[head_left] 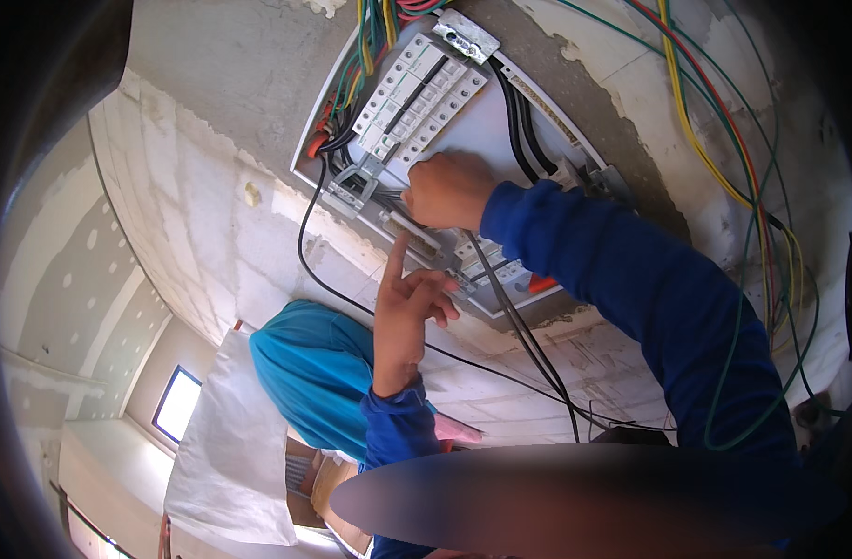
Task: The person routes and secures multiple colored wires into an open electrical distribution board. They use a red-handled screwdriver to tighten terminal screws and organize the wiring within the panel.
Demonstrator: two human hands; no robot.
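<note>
An electrical distribution box (575, 154) is set in the wall, with a row of white circuit breakers (417, 98) in its upper part. My right hand (449, 191) is closed in front of the box, just below the breakers. Its fingertips are turned away, so what they hold is hidden; thin dark wires (384, 194) run up to its left side. My left hand (409, 312) is lower, at the box's lower left edge. Its index finger points up and its other fingers are loosely bent and apart, with nothing seen in them. More white modules (505, 270) show partly below my right wrist.
Loose green, yellow and red wires (747, 177) hang at the right, near my right sleeve. Black cables (528, 349) trail down from the box. A blue cloth (314, 373) and a white sheet (230, 447) are at the lower left.
</note>
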